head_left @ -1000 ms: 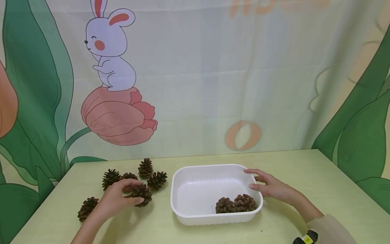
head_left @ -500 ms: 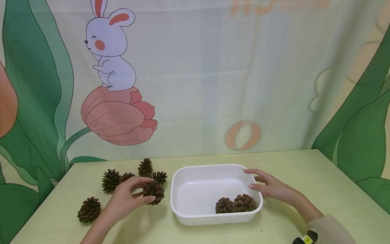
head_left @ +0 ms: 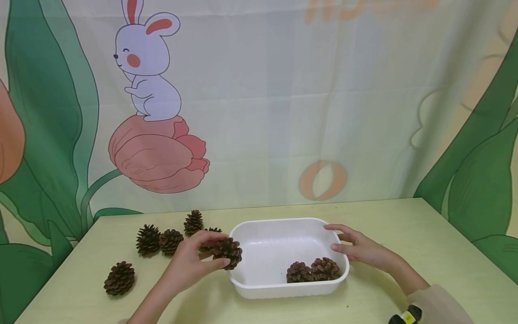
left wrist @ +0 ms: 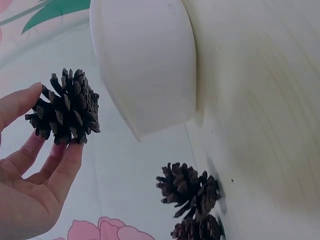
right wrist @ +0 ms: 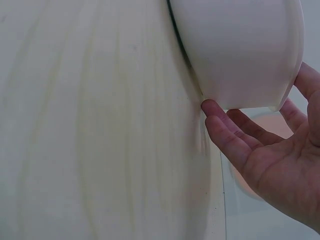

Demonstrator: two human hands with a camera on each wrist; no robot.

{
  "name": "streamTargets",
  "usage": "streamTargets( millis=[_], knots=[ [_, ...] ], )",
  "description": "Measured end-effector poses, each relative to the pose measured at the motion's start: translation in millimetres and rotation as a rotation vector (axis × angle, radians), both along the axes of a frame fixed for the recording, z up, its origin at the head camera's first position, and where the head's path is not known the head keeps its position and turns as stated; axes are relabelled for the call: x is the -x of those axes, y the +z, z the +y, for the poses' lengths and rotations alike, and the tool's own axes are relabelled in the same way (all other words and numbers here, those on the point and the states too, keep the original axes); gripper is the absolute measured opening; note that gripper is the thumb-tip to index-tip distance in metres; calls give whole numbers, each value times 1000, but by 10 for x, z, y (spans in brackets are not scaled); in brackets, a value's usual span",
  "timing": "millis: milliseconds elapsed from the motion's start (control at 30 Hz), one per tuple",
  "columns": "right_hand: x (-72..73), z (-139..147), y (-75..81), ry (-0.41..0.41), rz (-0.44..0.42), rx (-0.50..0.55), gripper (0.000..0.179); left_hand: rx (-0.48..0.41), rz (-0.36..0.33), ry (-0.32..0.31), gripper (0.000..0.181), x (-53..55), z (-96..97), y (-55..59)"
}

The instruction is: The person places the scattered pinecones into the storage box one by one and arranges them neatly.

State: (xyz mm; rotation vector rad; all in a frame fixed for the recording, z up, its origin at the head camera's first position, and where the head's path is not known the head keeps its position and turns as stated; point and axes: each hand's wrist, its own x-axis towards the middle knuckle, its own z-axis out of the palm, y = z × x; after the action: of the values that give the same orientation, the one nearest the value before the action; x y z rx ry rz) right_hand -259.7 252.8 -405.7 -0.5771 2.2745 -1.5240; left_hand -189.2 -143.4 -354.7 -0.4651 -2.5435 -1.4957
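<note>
My left hand (head_left: pixel 189 258) pinches a brown pine cone (head_left: pixel 228 253) between thumb and fingertips, right at the left rim of a white plastic basin (head_left: pixel 279 287). In the left wrist view this held pine cone (left wrist: pixel 67 107) is up in the air beside the basin's end wall (left wrist: pixel 145 65). My right hand (head_left: pixel 362 247) holds the basin's right end, its thumb and a finger at the rim. The right wrist view has the other fingers (right wrist: pixel 232 137) low against the outer wall. Two pine cones (head_left: pixel 313 271) lie inside the basin, near its front right.
Several more pine cones stand on the table's left side: one at the front (head_left: pixel 119 279), a pair (head_left: pixel 148 240) behind it and another (head_left: pixel 194 222) at the back. One is partly hidden behind my left hand. A printed cloth (head_left: pixel 259 112) hangs behind the table.
My left hand has carried its pine cone rightward from among the other cones to the basin's left rim. The right hand and basin have stayed put.
</note>
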Motion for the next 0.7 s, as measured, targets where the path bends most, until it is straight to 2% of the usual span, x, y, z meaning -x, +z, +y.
streamTargets(
  millis=[300, 700],
  knots=[
    [0, -12, 9, -6, 6, -13, 58, -42, 16, -115, 40, 71, 174, -72],
    [-7, -7, 10, -5, 4, -7, 58, -5, 10, -183, 38, 136, 412, -200]
  ],
)
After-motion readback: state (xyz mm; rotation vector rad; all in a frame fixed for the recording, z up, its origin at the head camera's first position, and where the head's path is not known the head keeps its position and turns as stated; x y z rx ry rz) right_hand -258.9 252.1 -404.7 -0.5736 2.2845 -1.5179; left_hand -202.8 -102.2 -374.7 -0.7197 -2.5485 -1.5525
